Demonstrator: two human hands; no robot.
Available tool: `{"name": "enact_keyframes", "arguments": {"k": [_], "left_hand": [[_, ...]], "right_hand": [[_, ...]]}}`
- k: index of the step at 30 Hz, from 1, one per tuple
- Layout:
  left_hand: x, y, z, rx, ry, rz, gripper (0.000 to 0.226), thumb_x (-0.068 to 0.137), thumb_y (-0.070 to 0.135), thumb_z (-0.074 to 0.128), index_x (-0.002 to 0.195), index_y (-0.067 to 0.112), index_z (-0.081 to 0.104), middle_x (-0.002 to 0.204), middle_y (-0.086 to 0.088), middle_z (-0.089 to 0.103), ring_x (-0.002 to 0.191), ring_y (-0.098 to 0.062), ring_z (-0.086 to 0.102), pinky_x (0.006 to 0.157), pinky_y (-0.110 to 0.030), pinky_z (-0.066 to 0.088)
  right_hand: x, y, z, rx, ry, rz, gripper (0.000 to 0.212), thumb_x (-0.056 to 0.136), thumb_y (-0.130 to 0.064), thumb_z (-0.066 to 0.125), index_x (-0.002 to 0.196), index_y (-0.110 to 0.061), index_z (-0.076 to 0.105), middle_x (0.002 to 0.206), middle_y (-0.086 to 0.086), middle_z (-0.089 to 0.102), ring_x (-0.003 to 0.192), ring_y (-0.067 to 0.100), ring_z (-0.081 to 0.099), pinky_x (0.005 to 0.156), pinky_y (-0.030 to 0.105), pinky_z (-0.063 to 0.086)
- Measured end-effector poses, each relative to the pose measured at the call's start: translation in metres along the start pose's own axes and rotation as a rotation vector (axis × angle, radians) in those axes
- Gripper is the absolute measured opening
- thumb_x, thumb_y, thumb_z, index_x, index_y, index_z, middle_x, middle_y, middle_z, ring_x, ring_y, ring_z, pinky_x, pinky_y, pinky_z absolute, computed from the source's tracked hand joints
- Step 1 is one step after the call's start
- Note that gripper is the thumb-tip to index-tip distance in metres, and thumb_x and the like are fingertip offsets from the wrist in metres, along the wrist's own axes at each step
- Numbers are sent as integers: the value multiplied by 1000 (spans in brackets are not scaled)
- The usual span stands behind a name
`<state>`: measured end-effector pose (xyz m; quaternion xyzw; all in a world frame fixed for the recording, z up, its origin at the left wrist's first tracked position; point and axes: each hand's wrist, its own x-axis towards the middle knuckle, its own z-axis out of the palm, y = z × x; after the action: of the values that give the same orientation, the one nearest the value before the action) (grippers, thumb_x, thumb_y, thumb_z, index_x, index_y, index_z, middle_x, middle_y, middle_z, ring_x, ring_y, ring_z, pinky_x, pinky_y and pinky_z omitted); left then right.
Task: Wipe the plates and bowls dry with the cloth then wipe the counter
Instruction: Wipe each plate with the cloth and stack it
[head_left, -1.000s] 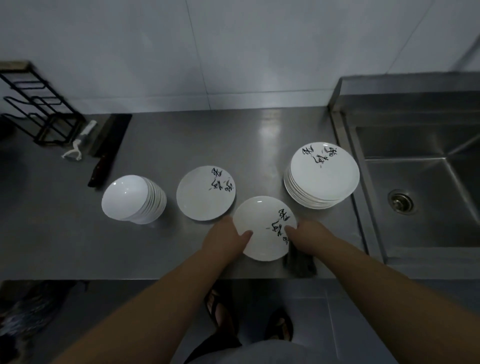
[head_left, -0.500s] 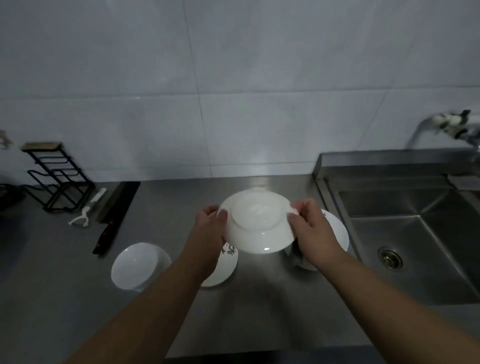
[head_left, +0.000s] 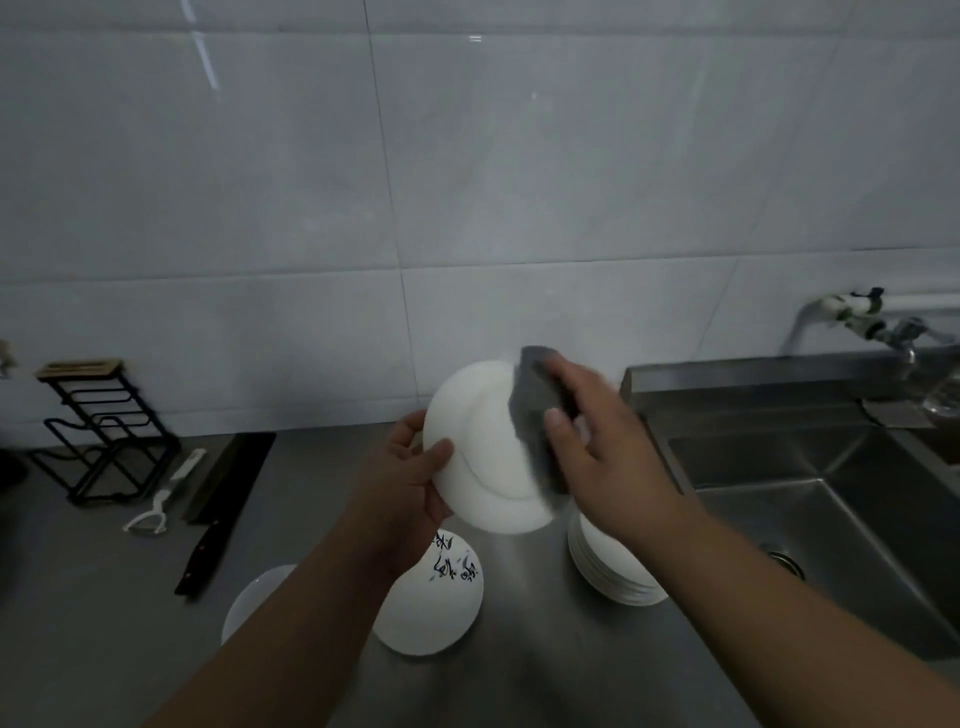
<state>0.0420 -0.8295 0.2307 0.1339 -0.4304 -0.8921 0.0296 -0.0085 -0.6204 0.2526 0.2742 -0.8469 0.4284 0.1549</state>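
A: What are the hands doing?
B: The left hand (head_left: 410, 480) grips the white plate's (head_left: 480, 457) rim, holding it tilted above the counter (head_left: 530, 670), underside showing. The right hand (head_left: 597, 441) presses a grey cloth (head_left: 535, 410) to it.

A: And around?
B: A painted plate (head_left: 431, 608) lies below; a plate stack (head_left: 613, 571) sits beside the sink (head_left: 831, 499); the forearm hides part of the bowls (head_left: 249, 603).

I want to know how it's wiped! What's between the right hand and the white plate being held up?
In the head view, a grey cloth lies between the right hand and the plate.
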Motion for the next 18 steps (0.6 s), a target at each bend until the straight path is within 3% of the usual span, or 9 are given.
{"name": "enact_keyframes", "arguments": {"k": [2, 4, 7, 9, 13, 18], "left_hand": [[-1, 2, 3, -12, -44, -10, 33, 95, -2, 53, 123, 15, 58, 119, -15, 72, 99, -29, 73, 70, -46, 63], [-2, 5, 4, -6, -76, -15, 31, 95, -1, 54, 122, 15, 59, 120, -14, 72, 103, -31, 72, 74, -48, 62], [-1, 8, 6, -20, -109, 2, 35, 89, 3, 58, 122, 13, 59, 123, -16, 70, 103, -31, 72, 75, -46, 63], [1, 13, 8, -38, -119, 17, 38, 86, 4, 60, 123, 12, 59, 124, -19, 69, 99, -30, 72, 73, -43, 63], [7, 24, 3, -40, -129, 20, 44, 89, 5, 58, 133, 6, 54, 130, -24, 65, 101, -31, 72, 76, -45, 64], [7, 21, 0, -39, -148, 23, 38, 97, -3, 50, 134, 6, 52, 132, -21, 65, 112, -36, 67, 76, -48, 63]], "right_hand": [[3, 0, 13, -300, -141, -63, 67, 104, -52, 34, 162, -21, 25, 165, -3, 30, 155, 29, 19, 125, 48, 12], [6, 0, 22, -516, -164, -85, 76, 103, -61, 20, 164, -16, 15, 172, 1, 12, 158, 35, 0, 124, 56, 2], [8, -15, 29, -356, -231, -43, 87, 101, -66, 23, 164, -8, 8, 172, 3, -10, 158, 20, -15, 127, 35, -4], [-2, -29, 34, -276, -274, -127, 88, 102, -63, 32, 164, -6, 9, 172, 7, -13, 158, 19, -15, 127, 31, -1], [-20, -23, 38, -355, -340, -388, 86, 101, -60, 47, 162, -5, 20, 172, 11, 4, 160, 27, 1, 128, 51, 17], [7, -8, 30, -488, -170, -181, 88, 102, -65, 37, 162, -4, 18, 172, 14, 4, 159, 29, -1, 126, 57, 15]]}}
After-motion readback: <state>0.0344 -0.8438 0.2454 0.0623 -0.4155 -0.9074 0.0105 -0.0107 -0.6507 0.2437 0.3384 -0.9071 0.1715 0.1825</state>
